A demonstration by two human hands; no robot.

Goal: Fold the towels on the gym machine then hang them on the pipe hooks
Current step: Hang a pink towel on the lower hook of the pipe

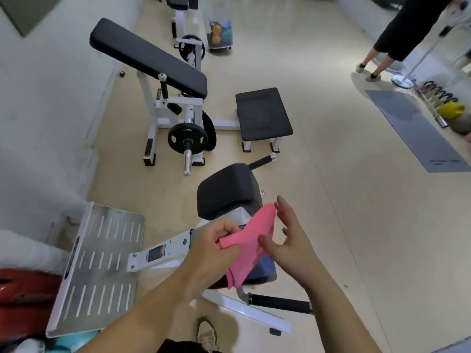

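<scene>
Meanwhile left hand (216, 244) pinches the pink towel (248, 240), right hand (290, 240) spread open beside it above a blue towel (265, 267).

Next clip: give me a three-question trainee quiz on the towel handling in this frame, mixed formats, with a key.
1. True or false: the pink towel lies flat on the floor.
2. Which hand pinches the towel? A left hand B right hand
3. Fill in: beneath the pink towel lies a ___ towel.

Key: 1 false, it is held above the machine's seat; 2 A, the right hand is open beside it; 3 blue.
</scene>
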